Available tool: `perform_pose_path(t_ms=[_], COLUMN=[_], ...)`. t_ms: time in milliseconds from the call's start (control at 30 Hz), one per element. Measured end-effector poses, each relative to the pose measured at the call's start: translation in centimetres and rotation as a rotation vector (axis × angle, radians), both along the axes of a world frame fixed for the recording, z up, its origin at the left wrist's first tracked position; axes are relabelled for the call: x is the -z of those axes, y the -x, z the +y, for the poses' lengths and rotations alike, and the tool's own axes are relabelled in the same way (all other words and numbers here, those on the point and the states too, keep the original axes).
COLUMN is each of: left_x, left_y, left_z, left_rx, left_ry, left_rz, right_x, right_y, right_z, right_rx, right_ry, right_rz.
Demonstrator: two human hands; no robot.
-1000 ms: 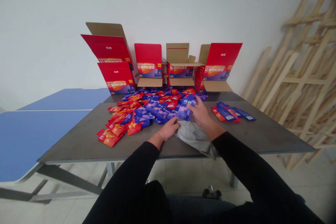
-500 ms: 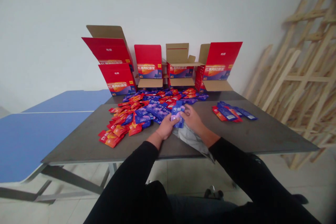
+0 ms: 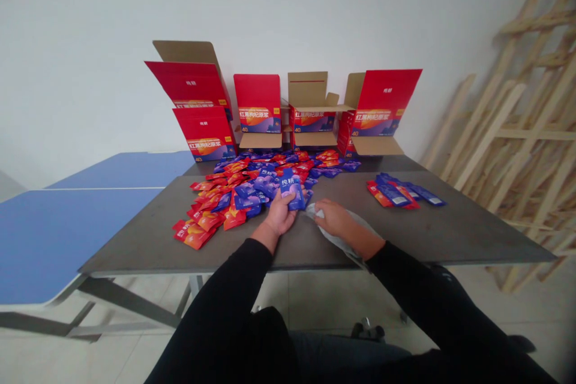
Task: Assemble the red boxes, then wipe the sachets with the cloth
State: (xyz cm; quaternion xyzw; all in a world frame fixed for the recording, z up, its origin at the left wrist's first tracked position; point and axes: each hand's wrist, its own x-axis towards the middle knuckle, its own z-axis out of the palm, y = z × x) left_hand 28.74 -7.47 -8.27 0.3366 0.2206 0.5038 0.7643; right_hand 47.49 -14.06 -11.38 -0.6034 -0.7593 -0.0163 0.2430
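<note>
My left hand (image 3: 279, 214) grips a blue-purple pouch (image 3: 291, 191) with white lettering, held up over the front of the pile. To its right, my right hand (image 3: 333, 218) is closed on a grey cloth (image 3: 344, 240) that lies on the table and reaches its front edge. Behind and left of my hands spreads a heap of red pouches (image 3: 202, 219) and blue pouches (image 3: 246, 199). A smaller group of red and blue pouches (image 3: 393, 193) lies apart on the right side of the table.
Open red cartons (image 3: 258, 105) stand along the back of the grey table (image 3: 148, 243), against the wall. A blue table-tennis table (image 3: 67, 222) adjoins on the left. Wooden frames (image 3: 517, 132) lean against the wall at right.
My right hand has let go of the blue pouch, moved down toward me and closed on the grey cloth. My left hand still holds the pouch, now slightly further left.
</note>
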Motion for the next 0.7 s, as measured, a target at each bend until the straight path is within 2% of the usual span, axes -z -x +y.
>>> perform_pose_path(t_ms=[133,200,300,400,467,567,700], left_x=[-0.1,-0.1,-0.1,0.0,0.3,0.7,0.9], left_y=[0.2,0.3,0.2,0.1,0.1,0.2,0.1], left_z=[-0.1,0.0,0.1,0.2,0.3,0.4,0.3], left_rx=[0.057,0.094,0.176,0.240,0.239,0.210,0.206], left_ry=[0.041,0.077,0.136,0.126,0.109,0.124,0.143], left_rz=[-0.017,-0.016,0.002,0.017,0.038,0.062,0.060], right_x=[-1.4,-2.4,-3.2,-2.9,-2.2,-1.3,-0.7], right_y=[-2.1,-2.6,-2.1,-0.6,0.5,1.4,1.2], right_z=[0.5,0.2,-0.5,-1.0,-1.1,-0.9,-0.5], right_rx=[0.222,0.239,0.030,-0.239,-0.351,-0.433,-0.408], right_ry=[-0.068,-0.181,-0.332,-0.363,-0.370,-0.361,-0.329], right_rz=[0.224,0.320,0.306,0.157,0.061,-0.055,-0.080])
